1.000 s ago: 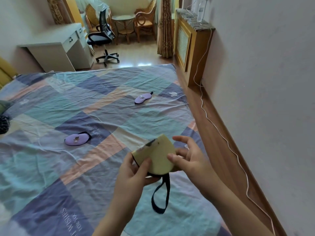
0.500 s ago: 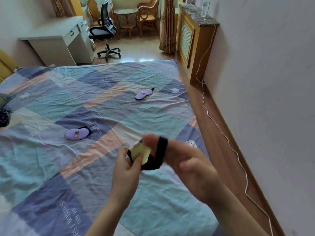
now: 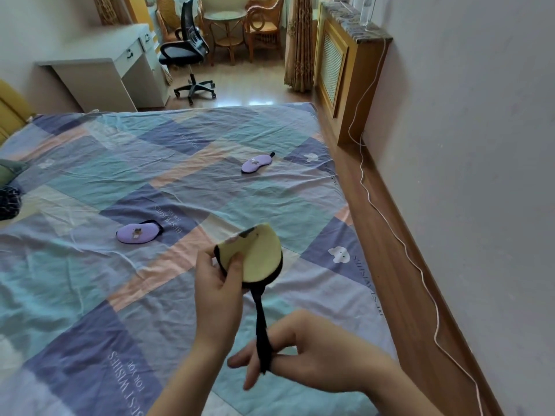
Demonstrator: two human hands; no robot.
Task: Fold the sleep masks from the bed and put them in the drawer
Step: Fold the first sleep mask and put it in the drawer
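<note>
Left hand (image 3: 216, 283) pinches folded yellow mask (image 3: 259, 256); right hand (image 3: 303, 349) apparently hooks strap (image 3: 262, 322)

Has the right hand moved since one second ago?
Yes. The right hand dropped down and nearer, away from the yellow mask, pulling the black strap; earlier it touched the mask's right edge.

"BEST WISHES FOR YOU", apparently, bedsheet (image 3: 90, 295)
</note>
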